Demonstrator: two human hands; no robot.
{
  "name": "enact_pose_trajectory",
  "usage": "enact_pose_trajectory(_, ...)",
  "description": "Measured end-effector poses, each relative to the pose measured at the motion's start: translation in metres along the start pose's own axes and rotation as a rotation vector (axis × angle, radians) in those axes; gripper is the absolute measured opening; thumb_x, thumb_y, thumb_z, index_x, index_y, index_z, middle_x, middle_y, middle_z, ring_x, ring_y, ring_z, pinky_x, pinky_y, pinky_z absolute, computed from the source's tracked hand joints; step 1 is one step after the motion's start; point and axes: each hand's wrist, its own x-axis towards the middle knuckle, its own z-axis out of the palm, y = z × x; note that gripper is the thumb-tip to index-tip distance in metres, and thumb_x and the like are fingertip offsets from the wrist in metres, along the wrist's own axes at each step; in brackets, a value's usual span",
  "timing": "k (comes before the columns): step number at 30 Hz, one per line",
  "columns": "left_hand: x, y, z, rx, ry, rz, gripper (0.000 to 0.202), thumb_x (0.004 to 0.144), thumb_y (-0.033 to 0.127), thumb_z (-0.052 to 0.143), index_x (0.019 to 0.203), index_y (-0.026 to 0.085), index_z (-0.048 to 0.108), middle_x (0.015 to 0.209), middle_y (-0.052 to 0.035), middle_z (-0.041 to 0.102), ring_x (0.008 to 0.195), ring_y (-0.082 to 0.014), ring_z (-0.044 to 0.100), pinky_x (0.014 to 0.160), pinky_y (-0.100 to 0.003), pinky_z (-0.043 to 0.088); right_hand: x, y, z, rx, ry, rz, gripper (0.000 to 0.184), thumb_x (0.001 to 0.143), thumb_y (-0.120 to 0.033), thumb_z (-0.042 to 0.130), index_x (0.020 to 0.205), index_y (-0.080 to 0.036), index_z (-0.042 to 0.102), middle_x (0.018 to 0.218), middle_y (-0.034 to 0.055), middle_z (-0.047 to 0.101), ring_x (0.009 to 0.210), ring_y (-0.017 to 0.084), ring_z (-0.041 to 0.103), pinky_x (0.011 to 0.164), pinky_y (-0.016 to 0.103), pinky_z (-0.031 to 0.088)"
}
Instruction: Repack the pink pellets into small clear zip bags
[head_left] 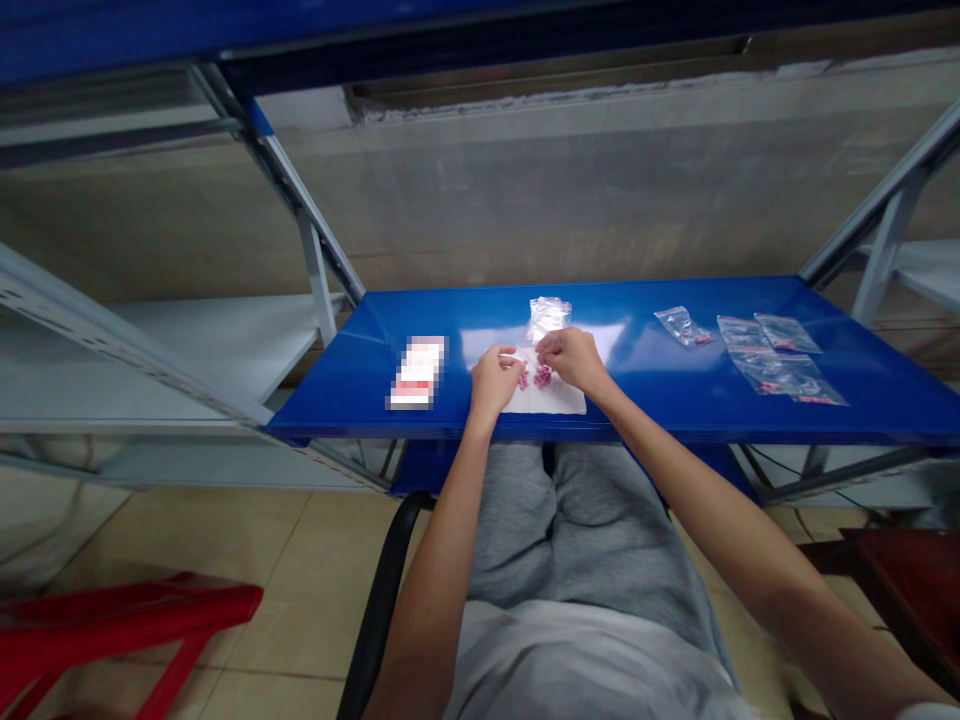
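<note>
My left hand (pixel 493 377) and my right hand (pixel 570 356) are both closed in a pinch on the top edge of a small clear plastic bag (pixel 527 357), held between them just above the blue shelf (pixel 375 350). Small pink pieces (pixel 541 377) lie under the hands on a white sheet (pixel 559 400). A stack of empty clear bags (pixel 548 315) rests just beyond my hands.
Several filled clear bags with pink pieces (pixel 780 368) lie on the right of the shelf, one more bag (pixel 684 327) nearer the middle. A white and red packet (pixel 418 373) lies to the left. Grey shelf uprights (pixel 319 290) flank the shelf. A red stool (pixel 127 625) stands on the floor.
</note>
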Motion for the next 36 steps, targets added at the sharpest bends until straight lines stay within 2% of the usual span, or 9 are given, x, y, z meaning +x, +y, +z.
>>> enact_pose_trajectory(6,0.000,0.005,-0.002,0.002,0.007,-0.002,0.029,0.080,0.021,0.071,0.109,0.017,0.070,0.086,-0.0068,0.080,0.080,-0.0206,0.075,0.083,-0.032,0.056,0.003,-0.003,-0.003,-0.176,-0.021,-0.028,0.017,0.077,-0.010,0.062,0.081,-0.015,0.078,0.077,0.0073,0.076,0.073,0.020,0.065,0.064,0.027,0.037)
enact_pose_trajectory(9,0.000,0.006,-0.002,0.010,0.009,0.001,0.030,0.080,0.020,0.071,0.110,0.017,0.070,0.086,-0.0067,0.080,0.081,-0.0209,0.075,0.084,-0.033,0.056,0.003,-0.005,-0.004,-0.193,-0.039,-0.023,0.016,0.077,-0.011,0.062,0.082,-0.014,0.077,0.079,0.0084,0.075,0.073,0.020,0.063,0.064,0.027,0.036)
enact_pose_trajectory(13,0.000,0.007,-0.002,0.014,0.014,0.004,0.031,0.080,0.020,0.071,0.111,0.017,0.070,0.089,-0.0074,0.080,0.083,-0.0208,0.075,0.084,-0.032,0.056,0.003,-0.006,-0.006,-0.137,-0.047,-0.019,0.022,0.080,-0.008,0.060,0.094,-0.014,0.076,0.086,0.0093,0.077,0.077,0.020,0.066,0.067,0.026,0.039)
enact_pose_trajectory(18,0.000,0.008,-0.003,0.024,0.024,0.013,0.029,0.080,0.020,0.070,0.109,0.017,0.071,0.090,-0.0072,0.080,0.083,-0.0203,0.075,0.082,-0.031,0.055,0.003,-0.004,-0.008,-0.021,-0.069,0.033,0.026,0.080,-0.006,0.063,0.102,-0.015,0.075,0.084,0.0073,0.078,0.070,0.018,0.069,0.069,0.025,0.045)
enact_pose_trajectory(23,-0.001,0.011,-0.003,0.027,0.019,0.017,0.029,0.080,0.017,0.070,0.109,0.018,0.070,0.090,-0.0062,0.080,0.081,-0.0192,0.074,0.081,-0.030,0.055,0.002,-0.007,-0.007,-0.094,-0.067,-0.015,0.032,0.077,-0.004,0.061,0.105,-0.013,0.075,0.079,0.0068,0.076,0.071,0.019,0.066,0.068,0.026,0.042)
enact_pose_trajectory(27,-0.001,0.012,-0.003,0.005,0.004,0.036,0.030,0.079,0.017,0.074,0.109,0.018,0.069,0.093,-0.0060,0.080,0.079,-0.0180,0.073,0.080,-0.030,0.055,0.001,-0.008,-0.004,-0.063,-0.090,-0.045,0.038,0.076,-0.005,0.060,0.110,-0.013,0.074,0.080,0.0056,0.075,0.068,0.017,0.062,0.068,0.026,0.041)
enact_pose_trajectory(33,-0.001,0.010,-0.005,0.041,0.004,0.078,0.029,0.078,0.014,0.074,0.106,0.020,0.070,0.092,-0.0046,0.080,0.078,-0.0173,0.071,0.081,-0.030,0.054,0.004,-0.004,-0.002,-0.052,-0.056,-0.033,0.033,0.076,-0.006,0.057,0.102,-0.015,0.075,0.076,0.0039,0.073,0.068,0.017,0.063,0.068,0.026,0.043)
enact_pose_trajectory(36,-0.002,0.010,-0.006,0.045,0.006,0.062,0.028,0.079,0.015,0.074,0.107,0.020,0.071,0.093,-0.0052,0.080,0.080,-0.0180,0.073,0.082,-0.030,0.055,0.004,-0.001,-0.003,0.073,-0.028,0.054,0.026,0.075,-0.005,0.059,0.094,-0.016,0.073,0.073,0.0031,0.072,0.068,0.017,0.065,0.066,0.025,0.045)
